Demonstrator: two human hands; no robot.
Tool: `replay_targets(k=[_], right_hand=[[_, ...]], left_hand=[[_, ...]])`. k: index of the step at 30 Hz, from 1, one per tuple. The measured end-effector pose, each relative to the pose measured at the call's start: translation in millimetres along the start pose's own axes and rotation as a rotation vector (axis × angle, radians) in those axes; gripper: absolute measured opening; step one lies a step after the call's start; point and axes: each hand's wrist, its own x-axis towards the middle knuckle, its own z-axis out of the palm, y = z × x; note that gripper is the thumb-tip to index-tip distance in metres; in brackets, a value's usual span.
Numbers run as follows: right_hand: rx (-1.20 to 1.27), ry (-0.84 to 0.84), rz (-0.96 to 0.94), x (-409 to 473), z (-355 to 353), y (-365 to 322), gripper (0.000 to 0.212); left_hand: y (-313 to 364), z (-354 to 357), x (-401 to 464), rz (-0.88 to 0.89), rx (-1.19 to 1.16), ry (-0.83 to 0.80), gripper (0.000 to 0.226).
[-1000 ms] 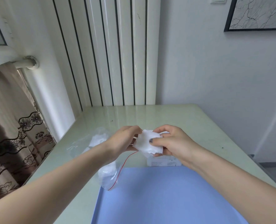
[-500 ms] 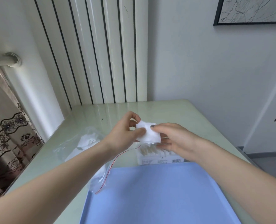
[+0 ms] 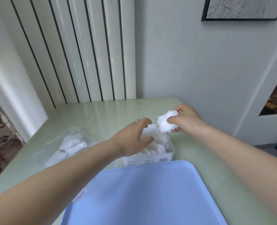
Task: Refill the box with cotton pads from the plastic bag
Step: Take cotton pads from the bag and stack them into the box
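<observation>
Cotton pads (image 3: 166, 123), a small white stack, are pinched between the thumb and curled fingers of the right hand (image 3: 185, 119) just above the far right corner of the box (image 3: 150, 150), while the left hand (image 3: 132, 138) hovers over the box with fingers loosely spread, holding nothing. Box, filled with more pads, stands on the pale green table (image 3: 207, 159) below a white wall, just beyond a blue tray (image 3: 142, 195); left of the box lies the plastic bag (image 3: 69, 146).
</observation>
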Motion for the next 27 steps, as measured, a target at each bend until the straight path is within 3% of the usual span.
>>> replay_targets(k=[4,6,10,15,18,21,24,27], right_hand=[[-0.380,-0.011,-0.097,-2.1,-6.5,9.5,0.018],[-0.536,-0.066,-0.154,-6.9,-3.9,12.6,0.019],[-0.623,-0.159,-0.203,-8.5,2.0,13.5,0.021],[-0.816,-0.223,-0.276,-11.7,18.6,16.1,0.036],[-0.953,-0.212,-0.340,-13.0,28.2,9.8,0.034],[-1.014,-0.220,-0.367,-13.7,35.6,3.7,0.030],[-0.925,-0.288,-0.286,-11.5,37.7,7.2,0.007],[-0.897,-0.283,-0.213,-8.8,36.8,13.6,0.019]], left_hand=[[-5.2,22.3,5.6,0.101,0.394,-0.239,0.049],[-4.7,32.8,8.4,0.103,0.413,-0.275,0.045],[-6.7,36.1,13.5,0.142,0.327,-0.260,0.029],[-17.4,30.7,15.8,0.251,0.392,-0.262,0.032],[-18.7,24.9,17.0,0.352,0.424,-0.252,0.032],[-19.4,19.2,16.8,0.422,0.492,-0.240,0.033],[-22.9,20.5,13.7,0.439,0.500,-0.216,0.032],[-27.8,21.5,10.0,0.350,0.465,-0.209,0.031]])
